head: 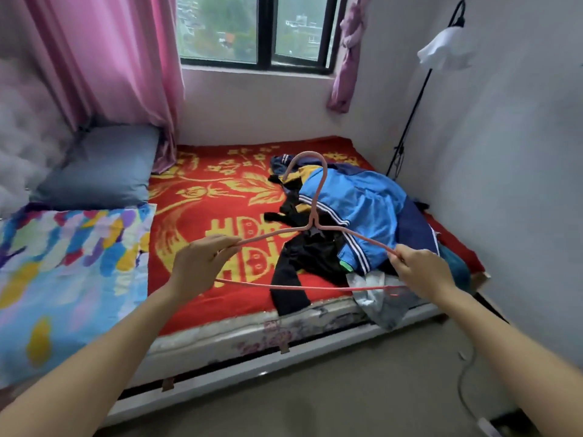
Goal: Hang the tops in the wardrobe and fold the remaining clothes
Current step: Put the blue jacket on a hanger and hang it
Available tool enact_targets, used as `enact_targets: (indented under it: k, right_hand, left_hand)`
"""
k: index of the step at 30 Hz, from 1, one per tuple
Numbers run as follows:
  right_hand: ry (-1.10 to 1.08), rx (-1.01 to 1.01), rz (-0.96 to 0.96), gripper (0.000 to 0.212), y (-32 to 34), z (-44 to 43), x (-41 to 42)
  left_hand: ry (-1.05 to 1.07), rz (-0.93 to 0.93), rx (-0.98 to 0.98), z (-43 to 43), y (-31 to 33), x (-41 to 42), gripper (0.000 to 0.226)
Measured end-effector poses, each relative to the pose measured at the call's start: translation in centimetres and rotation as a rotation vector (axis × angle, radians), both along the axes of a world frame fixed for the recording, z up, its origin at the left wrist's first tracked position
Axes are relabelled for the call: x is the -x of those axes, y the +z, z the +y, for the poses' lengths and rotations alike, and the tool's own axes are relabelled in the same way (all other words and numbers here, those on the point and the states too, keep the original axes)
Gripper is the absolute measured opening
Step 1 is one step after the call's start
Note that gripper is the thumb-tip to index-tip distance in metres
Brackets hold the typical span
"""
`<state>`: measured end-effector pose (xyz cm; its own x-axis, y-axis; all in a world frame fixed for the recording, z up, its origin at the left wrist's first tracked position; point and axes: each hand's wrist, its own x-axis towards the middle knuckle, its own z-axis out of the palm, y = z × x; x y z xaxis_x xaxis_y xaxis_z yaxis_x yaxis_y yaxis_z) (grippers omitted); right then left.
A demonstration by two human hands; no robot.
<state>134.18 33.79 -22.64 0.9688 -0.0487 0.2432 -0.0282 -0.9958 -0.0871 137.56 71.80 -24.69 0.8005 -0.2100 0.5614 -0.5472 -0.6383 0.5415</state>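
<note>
Left hand (202,266), right hand (422,270): each grips one shoulder end of pink hanger (312,227). Clothes pile (362,209), bed (220,329) right side: lower garments hidden. Yellow blanket characters (220,231) partly covered, unreadable.

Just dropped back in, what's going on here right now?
A person holds a thin pink wire hanger, left hand gripping one shoulder end and right hand the other. Nothing hangs on it yet. The clothes, a blue white-striped jacket and a black garment among them, lie in a heap on the red and gold blanket.
</note>
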Motion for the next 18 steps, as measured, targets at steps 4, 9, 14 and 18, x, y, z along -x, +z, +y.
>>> enact_targets:
  k: [4, 9, 14, 18]
  right_hand:
    - [-0.170, -0.021, 0.059, 0.027, -1.3, -1.1, 1.3]
    - [-0.342, -0.095, 0.137, 0.024, -1.1, -5.2, 3.3]
    - [-0.456, -0.213, 0.181, 0.029, -0.7, -10.4, 4.0]
    - [-0.428, -0.459, 0.104, 0.037, -1.8, -14.0, 1.5]
  left_hand:
    - [-0.089, 0.023, 0.004, -2.5, -0.8, -3.1, 0.018]
    - [-0.193, 0.110, 0.008, -8.7, -1.5, -5.7, 0.018]
    - [-0.318, 0.112, -0.048, -16.7, -2.3, -8.5, 0.017]
    - [-0.372, 0.134, -0.077, -23.1, -3.6, -10.5, 0.025]
